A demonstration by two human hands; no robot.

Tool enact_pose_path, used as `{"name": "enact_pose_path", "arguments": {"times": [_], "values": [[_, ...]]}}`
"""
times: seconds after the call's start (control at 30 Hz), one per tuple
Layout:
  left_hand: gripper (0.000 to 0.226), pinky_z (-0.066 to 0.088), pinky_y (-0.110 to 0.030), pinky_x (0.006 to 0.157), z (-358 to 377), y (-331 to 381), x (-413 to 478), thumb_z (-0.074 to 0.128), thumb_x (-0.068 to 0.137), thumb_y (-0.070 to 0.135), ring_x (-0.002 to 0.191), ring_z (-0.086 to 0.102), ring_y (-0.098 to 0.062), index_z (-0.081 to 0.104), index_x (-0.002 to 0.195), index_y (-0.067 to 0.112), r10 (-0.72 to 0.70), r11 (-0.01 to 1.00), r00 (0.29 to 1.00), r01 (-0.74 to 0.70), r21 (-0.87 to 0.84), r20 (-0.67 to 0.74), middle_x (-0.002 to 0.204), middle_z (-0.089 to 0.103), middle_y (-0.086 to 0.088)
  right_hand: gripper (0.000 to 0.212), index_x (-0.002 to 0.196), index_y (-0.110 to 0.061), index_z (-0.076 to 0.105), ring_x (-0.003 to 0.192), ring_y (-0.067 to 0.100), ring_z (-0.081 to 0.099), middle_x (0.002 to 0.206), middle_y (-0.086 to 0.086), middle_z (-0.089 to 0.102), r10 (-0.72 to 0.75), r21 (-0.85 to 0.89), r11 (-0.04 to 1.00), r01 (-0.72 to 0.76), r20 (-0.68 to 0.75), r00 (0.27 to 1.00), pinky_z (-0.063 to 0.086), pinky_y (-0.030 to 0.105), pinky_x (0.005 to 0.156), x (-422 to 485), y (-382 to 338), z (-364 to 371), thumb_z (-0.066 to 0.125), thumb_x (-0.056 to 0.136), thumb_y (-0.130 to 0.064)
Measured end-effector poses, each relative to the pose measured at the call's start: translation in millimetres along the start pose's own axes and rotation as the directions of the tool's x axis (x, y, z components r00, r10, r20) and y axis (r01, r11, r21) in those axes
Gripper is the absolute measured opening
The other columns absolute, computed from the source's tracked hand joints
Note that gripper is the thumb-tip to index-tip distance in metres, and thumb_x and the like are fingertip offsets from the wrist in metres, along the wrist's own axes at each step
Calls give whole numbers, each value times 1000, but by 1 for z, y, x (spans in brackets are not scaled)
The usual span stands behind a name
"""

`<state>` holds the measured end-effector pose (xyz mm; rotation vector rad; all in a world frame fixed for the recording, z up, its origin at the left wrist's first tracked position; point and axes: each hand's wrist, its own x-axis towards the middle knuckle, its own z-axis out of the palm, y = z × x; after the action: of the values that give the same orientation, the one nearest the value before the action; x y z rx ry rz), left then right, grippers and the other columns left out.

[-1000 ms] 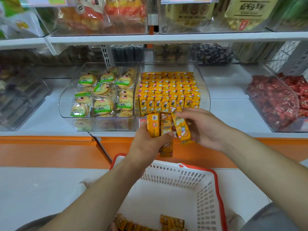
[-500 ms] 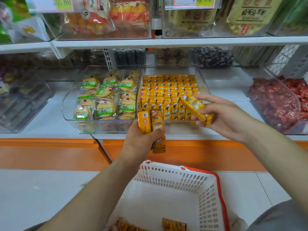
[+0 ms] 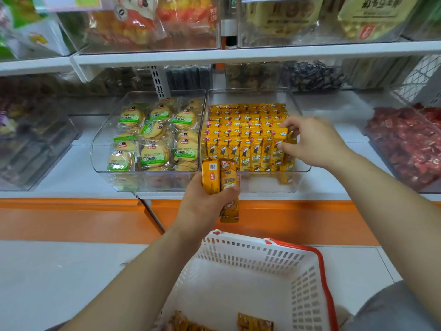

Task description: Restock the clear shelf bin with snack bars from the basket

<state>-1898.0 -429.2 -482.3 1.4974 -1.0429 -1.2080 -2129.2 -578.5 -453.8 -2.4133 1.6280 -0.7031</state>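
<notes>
- Head view: a clear shelf bin (image 3: 260,184) sits on a white shelf (image 3: 71,177). It is nearly full of yellow snack bars (image 3: 245,130) standing upright in tight rows. Only the front right corner looks loose.
- The right hand (image 3: 312,142) reaches into that corner. Its fingers (image 3: 296,124) and thumb pinch a single bar (image 3: 278,144) by its upper half, against the right end of the front row.
- The left hand (image 3: 202,206) waits just in front of the bin's front wall. Its fingers are wrapped round a handful of bars (image 3: 218,177), and one of them hangs lower than the others.
- Below the hands is a white basket (image 3: 262,256) with a red rim. A few spare bars (image 3: 255,322) lie on its floor at the bottom edge of the view.
- The bin to the left holds round biscuit packs (image 3: 152,154). A bin of red-wrapped sweets (image 3: 405,144) stands well apart on the right.
- The bars look light and wrapped in slick film, with a filling that would probably crush. They are likely best pinched gently across the narrow sides near the top. A shove could probably tip the neighbouring rows.
</notes>
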Motion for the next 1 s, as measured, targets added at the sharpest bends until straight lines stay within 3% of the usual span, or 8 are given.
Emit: {"name": "enact_pose_path", "arguments": {"times": [0.13, 0.3, 0.47, 0.57, 0.63, 0.73, 0.83, 1.0], "values": [[26, 62, -41, 87, -3, -3, 1, 80, 87, 31, 92, 76, -12, 67, 108, 36, -5, 1000, 1000, 5, 1, 4, 97, 78, 10, 38, 111, -32, 66, 105, 25, 59, 98, -4, 69, -27, -359, 932, 50, 66, 997, 26, 40, 90, 10, 11, 13, 74, 79, -52], [28, 60, -46, 91, -4, -2, 1, 80, 86, 32, 97, 75, -16, 67, 111, 34, -34, 999, 999, 34, -3, 7, 102, 77, 6, 32, 99, -34, 72, 103, 20, 51, 92, -9, 67, -61, -465, 881, 83, 63, 996, 26, 40, 87, 12, 17, 23, 77, 72, -50], [29, 61, -49, 90, -3, 1, 1, 80, 87, 29, 97, 76, -21, 68, 113, 29, -69, 995, 997, 70, -64, 21, 104, 78, 0, 52, 121, -34, 64, 116, 22, 51, 116, -3, 64, -18, -496, 866, 66, 101, 995, 28, 42, 95, 9, 11, 15, 74, 75, -56], [28, 60, -54, 91, -3, 1, 2, 77, 89, 22, 100, 75, -27, 66, 115, 26, -102, 987, 993, 109, -117, 64, 109, 77, -6, 46, 118, -32, 64, 113, 23, 56, 115, -5, 65, -37, -317, 948, 35, -1, 999, 34, 43, 95, -3, -9, 1, 74, 79, -53], [31, 58, -55, 95, -3, 1, 2, 74, 91, 17, 103, 74, -31, 65, 120, 22, -115, 981, 986, 131, -143, 117, 113, 76, -8, 26, 106, -32, 67, 96, 10, 61, 99, -14, 66, -59, 8, 998, 59, -59, 997, 47, 34, 85, -18, -28, -5, 73, 84, -42], [31, 57, -53, 98, 0, 0, -1, 74, 92, 16, 104, 75, -27, 67, 121, 23, -86, 983, 977, 115, -144, 195, 112, 77, -5, 15, 104, -36, 66, 83, -1, 63, 94, -15, 67, -12, 441, 896, -52, 143, 990, 47, 15, 70, -44, -59, -1, 70, 90, -34], [33, 58, -52, 97, 3, -1, -4, 77, 87, 22, 105, 75, -28, 68, 119, 23, -46, 986, 965, 86, -145, 259, 113, 77, -6, 31, 124, -36, 61, 88, 7, 68, 105, -10, 66, -23, 551, 807, -212, 389, 921, 52, 23, 69, -57, -73, 6, 61, 95, -43], [42, 62, -45, 89, 4, -1, -5, 80, 75, 30, 100, 76, -27, 69, 115, 23, -38, 979, 959, 91, -181, 280, 109, 78, -5, 24, 118, -41, 62, 98, 14, 67, 115, 0, 65, -13, 618, 737, -272, 416, 909, 54, 25, 69, -57, -72, 4, 65, 94, -37]]}}
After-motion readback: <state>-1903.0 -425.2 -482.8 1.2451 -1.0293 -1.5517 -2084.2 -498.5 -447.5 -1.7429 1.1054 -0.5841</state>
